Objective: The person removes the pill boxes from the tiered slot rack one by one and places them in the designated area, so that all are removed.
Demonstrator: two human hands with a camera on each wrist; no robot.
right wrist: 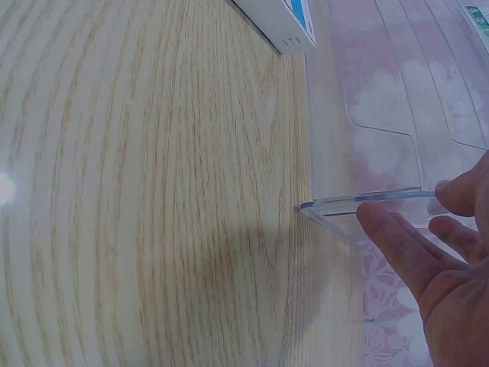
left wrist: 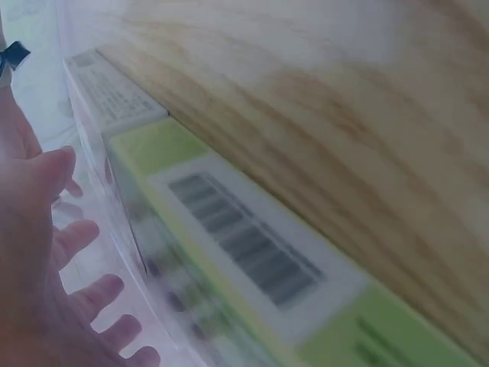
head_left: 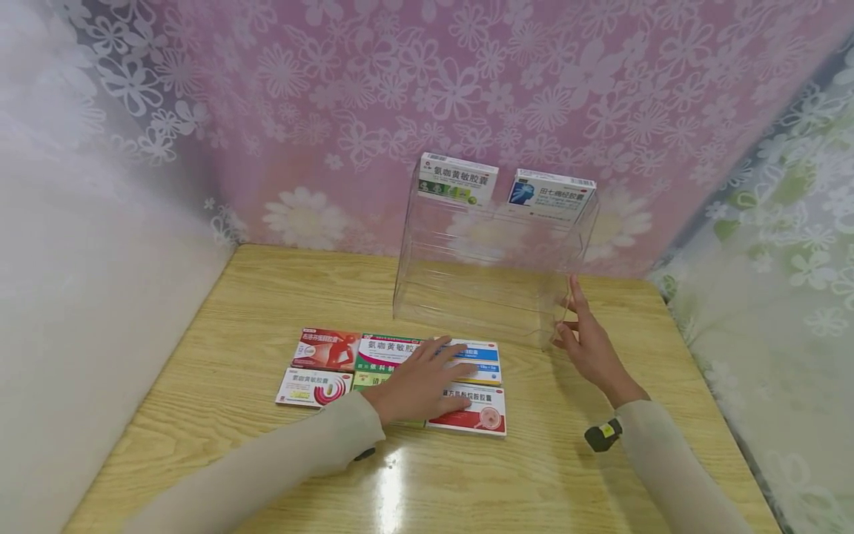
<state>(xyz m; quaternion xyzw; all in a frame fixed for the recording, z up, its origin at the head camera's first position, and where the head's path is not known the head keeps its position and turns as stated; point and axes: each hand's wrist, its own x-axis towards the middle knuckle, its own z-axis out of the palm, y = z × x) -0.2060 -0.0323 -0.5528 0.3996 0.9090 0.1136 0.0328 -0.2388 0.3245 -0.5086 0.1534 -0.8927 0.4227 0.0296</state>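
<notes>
My left hand (head_left: pixel 427 382) lies spread over the medicine boxes on the table, its fingers fairly straight and apart. Under and around it are a green-and-white box (head_left: pixel 380 350), a light green box (head_left: pixel 367 381), blue-and-white boxes (head_left: pixel 483 351) and a white-and-red box (head_left: pixel 490 419); the hand partly hides them. Seen from the left wrist, the light green box shows its barcode side (left wrist: pixel 244 237) beside the fingers. My right hand (head_left: pixel 590 348) pinches the right side panel of a clear plastic tiered display rack (head_left: pixel 474 289), thumb and fingers on its edge.
On the rack's top tier lean a white-and-green medicine box (head_left: pixel 457 178) and a white-and-blue one (head_left: pixel 552 194). Left of my left hand lie a red box (head_left: pixel 325 348) and a white box with pink arcs (head_left: pixel 310 387). A flowered curtain (head_left: pixel 333 111) hangs behind the wooden table (head_left: pixel 220 356).
</notes>
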